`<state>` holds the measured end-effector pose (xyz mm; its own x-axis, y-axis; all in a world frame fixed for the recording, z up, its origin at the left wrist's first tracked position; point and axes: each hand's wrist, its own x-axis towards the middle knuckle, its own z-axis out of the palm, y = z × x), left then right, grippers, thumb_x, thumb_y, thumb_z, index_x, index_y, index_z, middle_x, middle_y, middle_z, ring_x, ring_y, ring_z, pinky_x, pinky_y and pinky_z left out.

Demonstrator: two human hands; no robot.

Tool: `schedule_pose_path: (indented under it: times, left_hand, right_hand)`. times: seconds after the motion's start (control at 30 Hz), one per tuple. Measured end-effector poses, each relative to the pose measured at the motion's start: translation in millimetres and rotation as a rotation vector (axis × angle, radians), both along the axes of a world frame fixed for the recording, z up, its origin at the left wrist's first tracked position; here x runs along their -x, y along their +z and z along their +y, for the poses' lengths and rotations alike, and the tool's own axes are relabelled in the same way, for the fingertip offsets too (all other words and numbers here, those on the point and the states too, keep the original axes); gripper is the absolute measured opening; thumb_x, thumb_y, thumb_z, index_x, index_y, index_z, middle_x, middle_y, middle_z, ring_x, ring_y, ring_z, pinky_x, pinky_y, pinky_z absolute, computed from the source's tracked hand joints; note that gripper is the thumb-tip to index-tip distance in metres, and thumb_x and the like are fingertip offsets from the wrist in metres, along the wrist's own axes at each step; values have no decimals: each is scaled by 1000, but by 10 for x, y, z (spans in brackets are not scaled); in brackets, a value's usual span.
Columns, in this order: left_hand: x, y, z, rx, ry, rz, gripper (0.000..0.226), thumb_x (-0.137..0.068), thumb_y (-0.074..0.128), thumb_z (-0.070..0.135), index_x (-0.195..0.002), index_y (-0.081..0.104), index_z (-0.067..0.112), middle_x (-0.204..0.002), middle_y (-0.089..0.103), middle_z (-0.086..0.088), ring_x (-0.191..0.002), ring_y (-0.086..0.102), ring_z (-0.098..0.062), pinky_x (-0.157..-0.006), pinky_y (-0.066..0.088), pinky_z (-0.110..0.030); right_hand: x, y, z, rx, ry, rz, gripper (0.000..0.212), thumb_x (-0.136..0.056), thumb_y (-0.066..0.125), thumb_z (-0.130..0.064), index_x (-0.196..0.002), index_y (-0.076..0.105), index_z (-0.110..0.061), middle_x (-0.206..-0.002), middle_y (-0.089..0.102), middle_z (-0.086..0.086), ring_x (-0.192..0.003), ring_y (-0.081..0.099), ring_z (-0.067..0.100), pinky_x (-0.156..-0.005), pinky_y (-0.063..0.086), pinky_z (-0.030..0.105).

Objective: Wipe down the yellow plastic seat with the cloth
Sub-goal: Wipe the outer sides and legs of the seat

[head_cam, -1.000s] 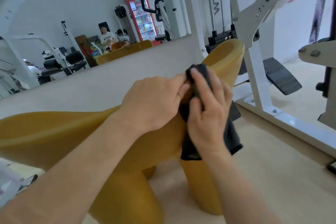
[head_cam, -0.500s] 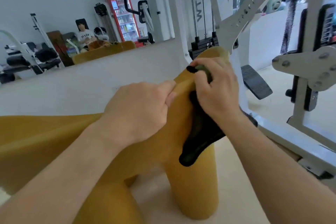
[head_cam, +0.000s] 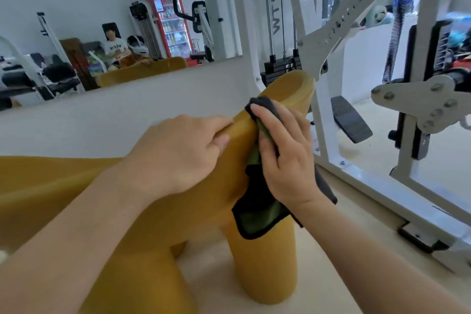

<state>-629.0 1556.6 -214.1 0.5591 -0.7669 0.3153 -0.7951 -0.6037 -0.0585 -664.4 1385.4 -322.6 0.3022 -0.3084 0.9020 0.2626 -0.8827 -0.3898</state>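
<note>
Gripping from both sides: through the head camera I see the left hand point(head_cam: 178, 153) with its fingers bent over the top ridge of the yellow plastic seat point(head_cam: 51, 186), clasping it. The right hand point(head_cam: 288, 158) curls round the cloth point(head_cam: 257, 211) and presses it against the seat's rising neck, thumb tucked into a fold. The cloth is dark grey with a green face and black edging, and its loose end hangs below the hand onto the leg. The seat is mustard yellow, smooth and matte, moulded in one piece. It has thick rounded legs, a long body running left, and an upturned hollow tip. It stands on the pale floor point(head_cam: 356, 250), just beside a white weight machine point(head_cam: 328, 135) and below a wall mirror point(head_cam: 76, 7).
</note>
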Motion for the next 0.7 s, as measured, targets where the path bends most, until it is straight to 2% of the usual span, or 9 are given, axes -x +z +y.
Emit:
schedule_pose_path:
  times: [0.13, 0.2, 0.23, 0.33, 0.4, 0.47, 0.53, 0.63, 0.7]
  left_hand:
    - [25, -103, 233, 45, 98, -155, 57, -89, 12, 62, -122, 51, 37, -92, 67, 10, -79, 61, -14, -69, 52, -37]
    - [14, -156, 200, 78, 83, -218, 56, -92, 12, 58, -119, 54, 32, -93, 68, 8, -79, 62, -18, -66, 52, -37]
    - [4, -160, 185, 77, 73, -236, 55, -93, 13, 57, -117, 55, 30, -91, 68, 7, -78, 62, -19, -65, 52, -38]
    - [-4, -142, 184, 83, 49, -238, 50, -97, 18, 54, -114, 57, 28, -88, 68, 5, -76, 63, -19, -65, 52, -35]
    - [5, -116, 203, 97, 32, -177, 46, -99, 24, 51, -117, 59, 28, -96, 70, 4, -86, 64, -21, -70, 50, -35]
    - [20, -49, 250, 84, -11, -34, 39, -101, 29, 46, -126, 56, 32, -113, 68, 6, -103, 61, -21, -84, 49, -38]
    - [10, 26, 400, 59, -8, 99, 38, -102, 32, 42, -139, 42, 42, -129, 61, 11, -114, 56, -18, -95, 46, -38]
    - [34, -81, 627, 37, 84, -64, 42, -100, 29, 47, -142, 30, 49, -119, 63, 12, -101, 58, -18, -82, 51, -38]
    - [24, -241, 631, 142, 27, -249, 43, -100, 25, 44, -141, 36, 42, -105, 66, 8, -87, 60, -20, -70, 53, -39]
  right_hand:
    - [-259, 143, -18, -568, -90, -204, 40, -97, 39, -20, -133, 54, -24, -137, 52, -6, -120, 44, 16, -103, 29, 20]
    - [-343, 199, 110, -821, -80, -328, 42, -97, 37, -20, -136, 53, -23, -138, 53, -6, -120, 45, 7, -105, 31, 20]
    - [-362, 144, 299, -850, -100, -349, 42, -98, 38, -20, -138, 51, -23, -141, 51, -5, -123, 45, 8, -107, 31, 22]
    - [-326, -262, 1106, -670, -112, -274, 45, -100, 42, -17, -145, 39, -21, -151, 40, 2, -132, 37, 15, -113, 25, 26]
    - [-280, -553, 1344, -486, -33, -187, 46, -100, 42, -12, -145, 37, -15, -152, 37, 6, -134, 36, 22, -115, 25, 30]
    - [-221, -673, 1210, -347, -9, -166, 42, -98, 45, -6, -140, 46, -12, -148, 41, 9, -129, 40, 24, -113, 30, 32]
    - [-145, -578, 978, -330, -14, -184, 38, -96, 49, -4, -131, 56, -15, -144, 47, 5, -125, 43, 18, -110, 35, 33]
    - [-140, -233, 684, -517, -63, -236, 38, -96, 50, -6, -132, 56, -19, -142, 51, 2, -127, 44, 17, -109, 36, 39]
    - [-192, -194, 763, -531, -96, -246, 43, -97, 49, -6, -139, 49, -17, -147, 44, 2, -133, 39, 17, -112, 31, 38]
